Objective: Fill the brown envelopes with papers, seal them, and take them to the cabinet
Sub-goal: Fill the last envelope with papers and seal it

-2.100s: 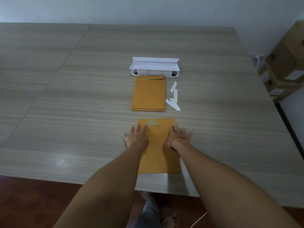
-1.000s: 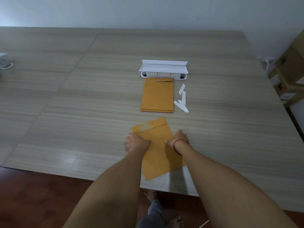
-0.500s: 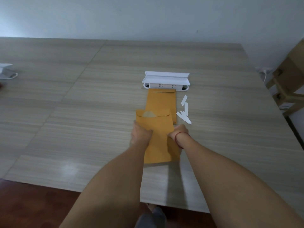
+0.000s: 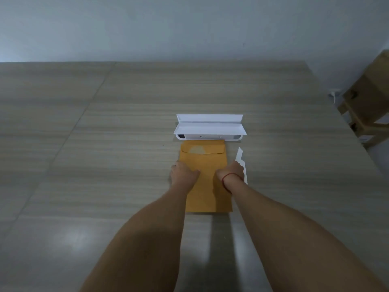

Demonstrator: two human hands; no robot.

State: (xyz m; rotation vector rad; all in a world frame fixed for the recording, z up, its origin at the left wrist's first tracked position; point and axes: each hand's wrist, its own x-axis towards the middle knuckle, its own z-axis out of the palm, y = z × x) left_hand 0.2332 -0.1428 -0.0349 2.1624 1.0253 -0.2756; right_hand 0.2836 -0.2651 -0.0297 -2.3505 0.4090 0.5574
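On the near side of the white box (image 4: 210, 128), the envelope (image 4: 205, 165) lies flat on the table (image 4: 84, 144). Its flap end touches or almost touches the box front.

Long axis: it runs straight from the box toward the person, with the flap at the box end and the bottom edge at the end away from the box.

Left hand (image 4: 184, 173) is on the left long edge and right hand (image 4: 230, 172) on the right long edge. Both sit about mid-length, level with each other and equally far from the box. Each grips its edge with curled fingers, and the left thumb lies on top. Whether the fingertips reach beneath is hidden.

Paper strips (image 4: 239, 157) lie just beside the right hand, also on the near side of the box.

Judgement: the flap reads as folded down, so this envelope is probably filled and sealed. Neither hand is nearer, because the grip is symmetric across the axis. A lift toward the cabinet calls for both hands to rise together and keep the axis level.

Risk: the right hand may drag the strips. No cabinet is in view.
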